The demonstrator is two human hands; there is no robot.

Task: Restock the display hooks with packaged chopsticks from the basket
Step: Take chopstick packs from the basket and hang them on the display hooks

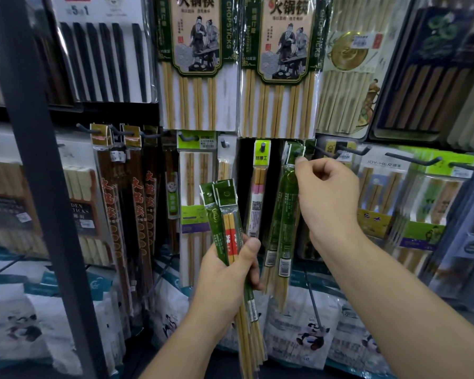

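L hand (227, 272), nearest, grips a bundle of slim green-sleeved bamboo chopstick packs (220, 214), header cards up, not yet hung. R hand (326, 195), further in, pinches w/ thumb + forefinger the header of a matching green pack (283, 214) at the dark metal display peg (298, 152); can't tell if the hole is fully on. Another green pack hangs alongside. No basket in view. Est. mid-task: some hung, a handful left. Behind, large card-backed chopstick packs (195, 64) fill the upper row.

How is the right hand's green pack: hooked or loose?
Hooked: the hook tip shows through the green pack, beside the right hand.
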